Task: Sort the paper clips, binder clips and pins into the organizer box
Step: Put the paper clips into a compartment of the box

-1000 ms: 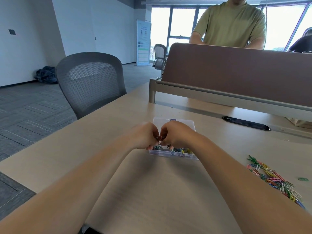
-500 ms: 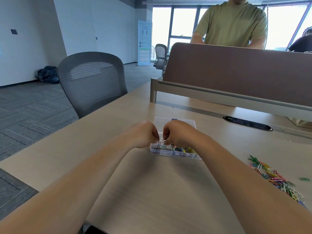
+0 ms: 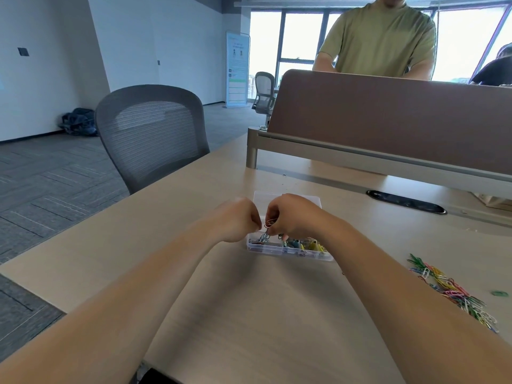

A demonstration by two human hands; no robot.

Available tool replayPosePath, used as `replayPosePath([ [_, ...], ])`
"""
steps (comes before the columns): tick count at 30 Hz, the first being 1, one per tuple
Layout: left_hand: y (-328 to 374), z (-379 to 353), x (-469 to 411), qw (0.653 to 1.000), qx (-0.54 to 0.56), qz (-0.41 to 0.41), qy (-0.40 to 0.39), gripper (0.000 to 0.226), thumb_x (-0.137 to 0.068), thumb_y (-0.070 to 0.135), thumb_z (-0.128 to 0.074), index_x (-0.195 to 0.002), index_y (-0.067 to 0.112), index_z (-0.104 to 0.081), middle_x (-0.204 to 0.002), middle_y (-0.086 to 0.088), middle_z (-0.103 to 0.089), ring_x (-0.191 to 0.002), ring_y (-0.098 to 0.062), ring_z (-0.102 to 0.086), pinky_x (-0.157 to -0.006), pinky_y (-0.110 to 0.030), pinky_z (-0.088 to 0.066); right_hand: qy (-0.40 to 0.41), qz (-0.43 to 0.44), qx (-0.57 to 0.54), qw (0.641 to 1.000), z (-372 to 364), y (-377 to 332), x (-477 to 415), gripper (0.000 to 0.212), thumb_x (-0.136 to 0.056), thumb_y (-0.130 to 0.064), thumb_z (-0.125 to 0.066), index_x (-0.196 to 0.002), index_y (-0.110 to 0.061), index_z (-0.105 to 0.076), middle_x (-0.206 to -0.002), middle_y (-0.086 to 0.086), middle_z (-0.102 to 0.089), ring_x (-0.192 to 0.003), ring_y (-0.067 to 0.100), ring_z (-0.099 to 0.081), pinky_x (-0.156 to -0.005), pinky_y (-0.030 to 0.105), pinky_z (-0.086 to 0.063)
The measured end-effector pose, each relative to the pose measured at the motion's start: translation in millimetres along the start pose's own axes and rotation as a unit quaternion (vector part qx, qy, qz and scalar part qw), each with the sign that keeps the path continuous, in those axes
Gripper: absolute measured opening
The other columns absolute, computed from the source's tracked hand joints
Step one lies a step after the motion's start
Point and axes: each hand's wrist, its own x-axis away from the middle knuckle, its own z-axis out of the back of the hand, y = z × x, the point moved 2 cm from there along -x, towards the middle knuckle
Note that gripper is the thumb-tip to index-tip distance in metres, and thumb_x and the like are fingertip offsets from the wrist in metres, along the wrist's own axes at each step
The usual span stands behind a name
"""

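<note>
Two hands are meeting above the clear organizer box [image 3: 277, 249], which is sitting on the pale wood-grain desk [image 3: 249, 314]. The left hand [image 3: 235, 220] and right hand [image 3: 293, 214] are both curling their fingers, pinching a small tangle of clips [image 3: 268, 227] that is dangling into the box's left end. A loose pile of coloured paper clips [image 3: 454, 292] is lying well to the right. A grey mesh chair [image 3: 151, 134] is standing on grey carpet [image 3: 41, 189] at the desk's left edge. A brown divider panel [image 3: 388, 115] is rising behind, with a person in an olive shirt [image 3: 379, 37] standing beyond it.
</note>
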Motion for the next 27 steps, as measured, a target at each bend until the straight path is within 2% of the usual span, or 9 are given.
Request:
replayPosePath([
  [2, -1.5, 2.9, 0.1, 1.000, -0.005, 0.006, 0.013, 0.022, -0.090, 0.017, -0.059, -0.105, 0.013, -0.075, -0.091, -0.002, -0.070, -0.060, -0.008, -0.051, -0.050, -0.018, -0.035, 0.001, 0.007, -0.011, 1.000, -1.5, -3.0, -0.3, 0.020, -0.085, -0.018, -0.074, -0.105, -0.014, -0.070, -0.091, 0.001, -0.069, -0.074, 0.016, -0.070, -0.078, 0.030, -0.058],
  [5, -2.3, 6.2, 1.6, 1.000, -0.012, 0.013, 0.012, 0.021, -0.088, 0.017, -0.060, -0.102, 0.013, -0.076, -0.067, 0.006, -0.058, -0.055, -0.006, -0.049, -0.048, -0.019, -0.034, 0.012, 0.016, -0.014, 1.000, -6.6, -7.4, -2.3, 0.022, -0.085, -0.019, -0.074, -0.106, -0.014, -0.071, -0.095, 0.001, -0.070, -0.080, 0.019, -0.067, -0.080, 0.031, -0.056],
  [8, -2.9, 8.0, 3.9, 1.000, -0.021, 0.014, 0.001, 0.019, -0.087, 0.017, -0.061, -0.097, 0.011, -0.076, -0.062, 0.003, -0.056, -0.057, -0.015, -0.050, -0.049, -0.021, -0.036, 0.012, 0.024, -0.003, 1.000, -12.4, -11.0, -3.0, 0.023, -0.085, -0.017, -0.073, -0.109, -0.015, -0.071, -0.098, 0.002, -0.070, -0.083, 0.021, -0.064, -0.077, 0.029, -0.054],
  [10, -2.6, 8.4, 5.6, 1.000, -0.021, 0.017, -0.001, 0.017, -0.087, 0.015, -0.061, -0.094, 0.010, -0.075, -0.059, 0.003, -0.053, -0.056, -0.015, -0.048, -0.048, -0.022, -0.035, 0.017, 0.030, 0.007, 0.999, -14.1, -10.8, -2.9, 0.024, -0.085, -0.015, -0.072, -0.109, -0.015, -0.070, -0.101, 0.003, -0.070, -0.085, 0.023, -0.064, -0.077, 0.030, -0.053],
  [12, -1.7, 8.0, 7.1, 1.000, -0.014, 0.017, -0.003, 0.016, -0.087, 0.013, -0.060, -0.094, 0.009, -0.074, -0.059, 0.004, -0.052, -0.054, -0.012, -0.048, -0.047, -0.021, -0.034, 0.017, 0.033, 0.017, 0.999, -14.4, -10.3, -2.0, 0.024, -0.085, -0.014, -0.072, -0.109, -0.016, -0.070, -0.101, 0.003, -0.070, -0.087, 0.023, -0.064, -0.075, 0.029, -0.051],
  [16, 1.7, 6.3, 8.0, 1.000, -0.005, 0.020, -0.009, 0.015, -0.087, 0.014, -0.061, -0.095, 0.010, -0.073, -0.059, 0.005, -0.053, -0.055, -0.012, -0.049, -0.048, -0.021, -0.035, 0.011, 0.034, 0.026, 0.999, -13.1, -8.0, 0.3, 0.025, -0.083, -0.016, -0.073, -0.108, -0.017, -0.071, -0.102, 0.003, -0.070, -0.088, 0.023, -0.065, -0.086, 0.037, -0.056],
  [19, 4.0, 5.3, 8.3, 0.999, 0.005, 0.023, -0.021, 0.009, -0.086, 0.015, -0.062, -0.088, 0.014, -0.071, -0.059, 0.005, -0.053, -0.053, -0.009, -0.047, -0.046, -0.020, -0.032, 0.009, 0.037, 0.033, 0.999, -11.7, -6.1, 3.2, 0.026, -0.084, -0.012, -0.072, -0.109, -0.019, -0.070, -0.101, 0.000, -0.069, -0.088, 0.021, -0.064, -0.080, 0.030, -0.053],
  [23, 4.4, 3.7, 7.7, 0.999, 0.014, 0.020, -0.028, 0.016, -0.086, 0.015, -0.063, -0.097, 0.012, -0.074, -0.060, 0.008, -0.053, -0.054, -0.006, -0.048, -0.046, -0.018, -0.032, 0.011, 0.029, 0.042, 0.999, -12.0, -3.7, 4.0, 0.024, -0.085, -0.009, -0.070, -0.105, -0.021, -0.071, -0.102, -0.001, -0.069, -0.089, 0.019, -0.063, -0.078, 0.025, -0.049],
  [27, 4.1, 2.1, 7.1, 0.999, 0.004, 0.013, -0.035, 0.019, -0.086, 0.016, -0.065, -0.102, 0.012, -0.074, -0.080, 0.001, -0.065, -0.065, -0.011, -0.055, -0.050, -0.018, -0.037, 0.011, 0.015, 0.048, 0.999, -10.0, -2.0, 4.4, 0.020, -0.086, -0.007, -0.068, -0.103, -0.018, -0.072, -0.102, 0.004, -0.070, -0.090, 0.022, -0.064, -0.077, 0.026, -0.049],
])
